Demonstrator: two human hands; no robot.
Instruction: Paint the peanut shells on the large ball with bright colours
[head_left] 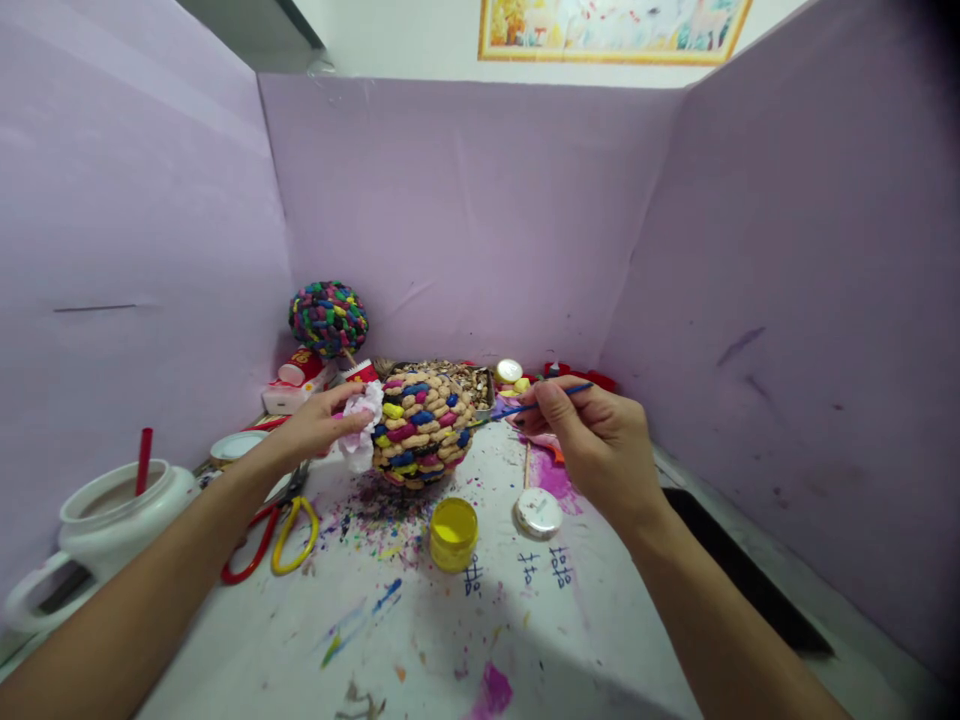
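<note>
Painting, it seemed, the knobbly ball (421, 428) towards the far edge of the tabletop (600, 650), I pinched tissue (361, 440) against it with my left hand (319, 425) and the brush (510, 411) in my right hand (596, 450), the next dab likely wanting steadiness.

Tan ball (422, 430) flecked blue, pink and yellow, blue brush (507, 412), yellow paint jar (453, 550), lilac wall (480, 220)

Framed picture (615, 32), 1 o'clock: top cut off
Scissors (298, 545), 8 o'clock: partly behind left forearm (204, 525)
Brush (514, 411) tip: contact with ball (421, 432) too small to tell
</note>
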